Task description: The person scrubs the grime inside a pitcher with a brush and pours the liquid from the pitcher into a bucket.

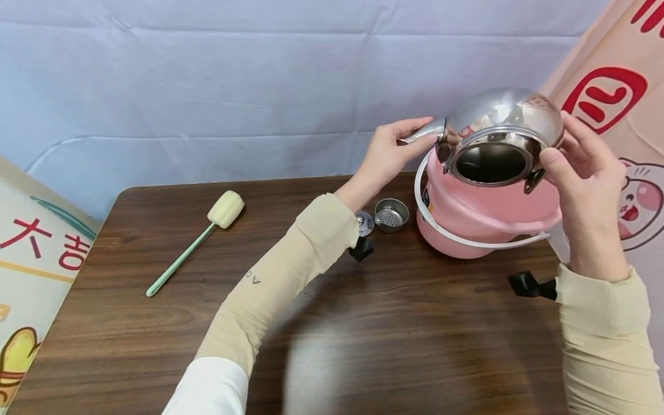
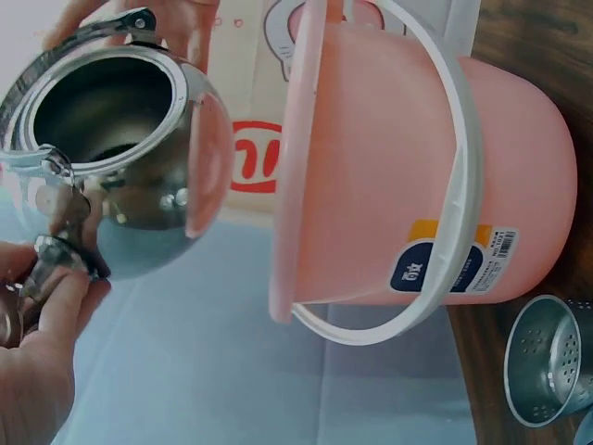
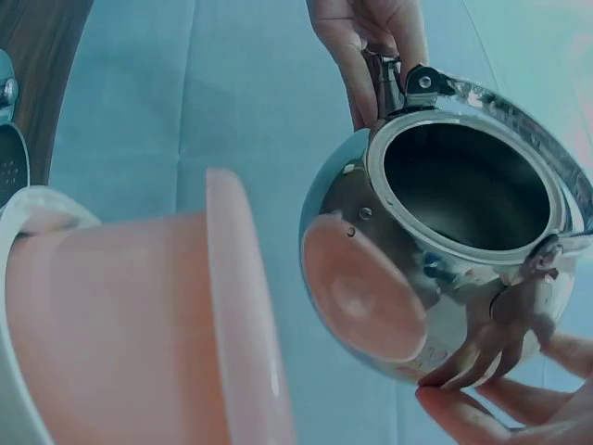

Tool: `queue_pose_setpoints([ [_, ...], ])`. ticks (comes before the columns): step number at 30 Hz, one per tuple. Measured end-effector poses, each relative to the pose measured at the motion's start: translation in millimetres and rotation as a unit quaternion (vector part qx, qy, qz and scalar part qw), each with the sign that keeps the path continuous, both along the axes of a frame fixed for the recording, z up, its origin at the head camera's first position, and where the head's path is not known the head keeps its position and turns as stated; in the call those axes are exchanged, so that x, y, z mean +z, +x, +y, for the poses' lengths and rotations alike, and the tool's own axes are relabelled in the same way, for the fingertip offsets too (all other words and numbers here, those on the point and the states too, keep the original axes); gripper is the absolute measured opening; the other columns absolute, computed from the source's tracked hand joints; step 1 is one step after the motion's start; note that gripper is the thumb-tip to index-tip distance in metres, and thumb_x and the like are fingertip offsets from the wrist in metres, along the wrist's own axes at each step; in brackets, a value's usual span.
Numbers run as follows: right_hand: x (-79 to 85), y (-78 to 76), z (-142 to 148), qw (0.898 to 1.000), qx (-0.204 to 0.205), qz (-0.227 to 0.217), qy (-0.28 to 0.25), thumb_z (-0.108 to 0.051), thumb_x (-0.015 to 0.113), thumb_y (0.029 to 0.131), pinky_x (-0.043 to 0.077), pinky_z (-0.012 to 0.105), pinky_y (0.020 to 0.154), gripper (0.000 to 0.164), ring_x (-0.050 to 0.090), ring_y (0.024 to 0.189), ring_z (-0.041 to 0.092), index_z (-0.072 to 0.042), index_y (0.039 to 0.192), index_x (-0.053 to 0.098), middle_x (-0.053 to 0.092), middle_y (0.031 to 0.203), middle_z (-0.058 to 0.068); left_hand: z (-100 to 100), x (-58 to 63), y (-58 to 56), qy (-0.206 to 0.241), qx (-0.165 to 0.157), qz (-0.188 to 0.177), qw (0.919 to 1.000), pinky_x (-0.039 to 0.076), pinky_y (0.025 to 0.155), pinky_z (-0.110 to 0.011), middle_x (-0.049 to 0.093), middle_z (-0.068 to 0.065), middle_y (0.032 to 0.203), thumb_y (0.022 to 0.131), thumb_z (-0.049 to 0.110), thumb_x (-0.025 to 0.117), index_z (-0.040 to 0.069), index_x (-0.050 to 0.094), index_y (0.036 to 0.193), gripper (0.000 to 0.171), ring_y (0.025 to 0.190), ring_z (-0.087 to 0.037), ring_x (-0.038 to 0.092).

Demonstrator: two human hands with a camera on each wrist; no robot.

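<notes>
A shiny stainless steel teapot (image 1: 505,106) is held in the air above the pink bucket (image 1: 448,216), tilted so its round mouth faces me. My left hand (image 1: 389,150) pinches the spout between thumb and fingers. On the opposite side, my right hand (image 1: 591,173) holds the teapot's body, its thumb near the mouth rim and its fingers behind. The teapot's hinged handle is folded down along the rim, as both wrist views show. No lid sits on the mouth, and the inside looks dark.
A perforated metal strainer cup (image 1: 391,214) and a small metal lid (image 1: 365,223) stand on the wooden table (image 1: 394,346) left of the bucket. The bucket's white handle (image 1: 467,242) hangs down its near side. Further left lies a sponge brush (image 1: 226,209) with a green stick.
</notes>
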State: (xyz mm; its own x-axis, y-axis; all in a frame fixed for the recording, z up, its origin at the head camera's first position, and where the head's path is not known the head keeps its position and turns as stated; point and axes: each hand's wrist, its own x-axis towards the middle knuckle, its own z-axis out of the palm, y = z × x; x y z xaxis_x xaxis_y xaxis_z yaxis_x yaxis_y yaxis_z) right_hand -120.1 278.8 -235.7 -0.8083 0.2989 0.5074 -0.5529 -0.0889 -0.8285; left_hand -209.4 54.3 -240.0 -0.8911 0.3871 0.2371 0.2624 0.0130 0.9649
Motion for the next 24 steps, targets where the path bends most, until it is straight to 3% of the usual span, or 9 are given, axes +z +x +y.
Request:
queue_pose_setpoints([
  [6,7.0,0.8,-8,0.998,-0.032,-0.049,0.009,0.000,0.061,0.080,0.050,0.016,0.062,0.039,0.062,0.078,0.016,0.000,0.119,0.059,0.066,0.101,0.008,-5,2.2,2.6,-0.048,0.023,0.016,0.9985,0.045,0.071,-0.012,0.060,0.002,0.119,0.086,0.019,0.062,0.013,0.059,0.122,0.037,0.088,-0.002,0.058],
  [12,12.2,3.9,-19,0.995,-0.060,-0.080,0.011,-0.005,0.062,0.082,0.049,0.016,0.056,0.034,0.061,0.070,0.011,-0.002,0.116,0.062,0.068,0.095,0.004,-9,4.0,5.2,-0.066,0.043,0.027,0.9965,0.045,0.068,-0.013,0.061,0.004,0.114,0.084,0.020,0.065,0.016,0.061,0.120,0.037,0.086,-0.002,0.057],
  [17,14.3,4.5,-25,0.990,-0.090,-0.098,0.052,-0.010,0.062,0.084,0.047,0.013,0.052,0.028,0.056,0.067,0.008,-0.004,0.111,0.065,0.067,0.091,0.003,-15,7.1,8.3,-0.094,0.060,0.045,0.9928,0.045,0.064,-0.015,0.063,0.005,0.111,0.082,0.022,0.067,0.018,0.063,0.118,0.036,0.080,-0.003,0.058],
  [22,15.7,8.7,-30,0.986,-0.084,-0.105,0.095,-0.015,0.057,0.088,0.047,0.013,0.057,0.028,0.055,0.080,0.010,-0.007,0.114,0.064,0.064,0.112,0.001,-21,13.8,15.7,-0.139,0.081,0.071,0.9844,0.043,0.060,-0.016,0.064,0.006,0.109,0.082,0.026,0.067,0.019,0.065,0.115,0.034,0.075,-0.004,0.056],
  [24,16.3,10.7,-31,0.988,-0.063,-0.101,0.099,-0.016,0.055,0.089,0.047,0.013,0.062,0.029,0.055,0.094,0.011,-0.007,0.116,0.063,0.056,0.125,0.002,-24,16.6,18.2,-0.142,0.083,0.076,0.9835,0.043,0.060,-0.017,0.064,0.005,0.110,0.083,0.026,0.066,0.017,0.064,0.115,0.034,0.076,-0.005,0.056],
])
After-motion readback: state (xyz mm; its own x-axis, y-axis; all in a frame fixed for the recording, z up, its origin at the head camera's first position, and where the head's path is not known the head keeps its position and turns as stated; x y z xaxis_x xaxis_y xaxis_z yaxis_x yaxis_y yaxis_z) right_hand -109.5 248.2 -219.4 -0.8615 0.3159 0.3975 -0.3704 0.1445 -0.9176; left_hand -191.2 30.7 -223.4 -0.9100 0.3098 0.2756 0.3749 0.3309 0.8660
